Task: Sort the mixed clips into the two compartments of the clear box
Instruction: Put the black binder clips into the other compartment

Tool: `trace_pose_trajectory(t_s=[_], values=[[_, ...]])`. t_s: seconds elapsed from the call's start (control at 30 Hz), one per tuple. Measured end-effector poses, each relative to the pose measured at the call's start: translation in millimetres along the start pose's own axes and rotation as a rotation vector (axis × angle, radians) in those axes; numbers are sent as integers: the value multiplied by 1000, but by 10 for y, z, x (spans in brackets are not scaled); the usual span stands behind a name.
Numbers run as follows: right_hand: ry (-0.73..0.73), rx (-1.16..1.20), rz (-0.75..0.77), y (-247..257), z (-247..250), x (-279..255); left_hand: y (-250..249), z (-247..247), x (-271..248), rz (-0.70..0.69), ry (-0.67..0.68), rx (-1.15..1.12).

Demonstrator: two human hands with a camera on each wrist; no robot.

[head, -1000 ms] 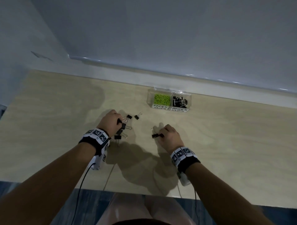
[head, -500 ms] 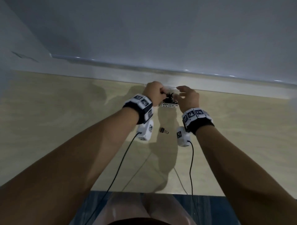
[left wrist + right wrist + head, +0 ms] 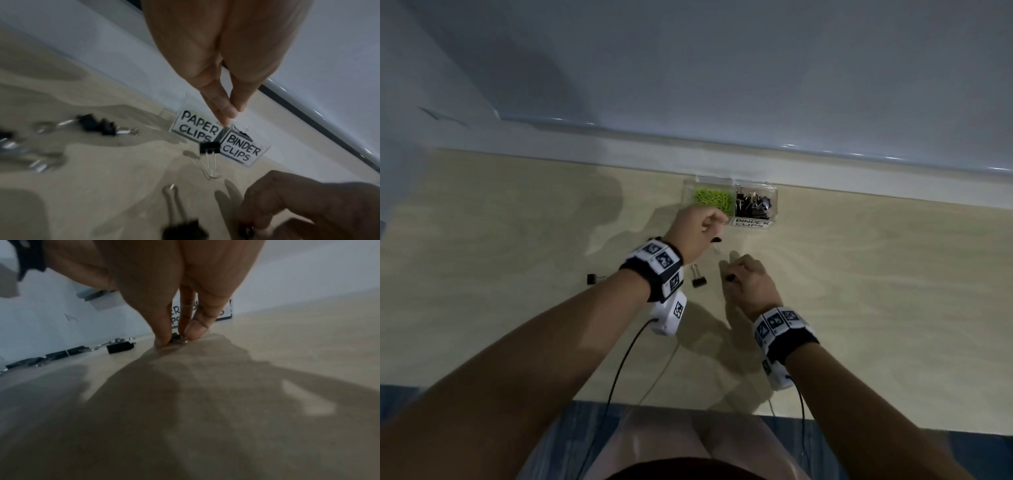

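1. Left hand (image 3: 697,228) pinches the wire handle of a black binder clip (image 3: 209,147) between thumb and fingertip; the clip dangles off the table, just in front of the clear box (image 3: 774,192), about level with the divider between the two labels.
2. Right hand (image 3: 751,286) is down on the table (image 3: 893,274), fingertips (image 3: 194,331) closed on a small dark clip (image 3: 176,337) lying flat.
3. Box: green paper clips fill the left compartment, black binder clips the right.
4. Risk: the dangling clip hangs from one thin wire, so a quick swing could shake it loose or drop it into the paper-clip side.
5. Risk: the right-hand pinch looks shallow against the table; the clip may skid away.
6. Risk: box is light and sits at the back wall strip; a knuckle bump could shift it.
7. Room: loose clips (image 3: 698,281) lie between the wrists and left of the left wrist; open table to the right.
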State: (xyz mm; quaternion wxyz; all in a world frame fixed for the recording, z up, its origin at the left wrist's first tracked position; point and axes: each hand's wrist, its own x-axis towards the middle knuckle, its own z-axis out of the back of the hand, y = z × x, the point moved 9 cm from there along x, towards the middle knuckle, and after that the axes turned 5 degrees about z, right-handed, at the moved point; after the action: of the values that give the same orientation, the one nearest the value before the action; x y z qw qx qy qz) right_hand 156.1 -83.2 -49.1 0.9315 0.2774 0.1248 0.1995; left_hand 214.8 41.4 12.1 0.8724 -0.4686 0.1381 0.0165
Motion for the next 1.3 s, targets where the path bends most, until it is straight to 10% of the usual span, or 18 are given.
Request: trace_pose_trajectory(t_s=[0.47, 0.67, 0.93, 1.3], values=[[47, -71, 90, 628, -312, 2, 1401, 470, -1154, 297, -162, 581], [150, -76, 5, 632, -373, 2, 1530, 403, -1179, 284, -105, 435], [-67, -27, 14, 594, -50, 342, 1481, 425, -1069, 289, -28, 378], [197, -272, -23, 485, -371, 475, 1438, 464, -1044, 282, -34, 165]])
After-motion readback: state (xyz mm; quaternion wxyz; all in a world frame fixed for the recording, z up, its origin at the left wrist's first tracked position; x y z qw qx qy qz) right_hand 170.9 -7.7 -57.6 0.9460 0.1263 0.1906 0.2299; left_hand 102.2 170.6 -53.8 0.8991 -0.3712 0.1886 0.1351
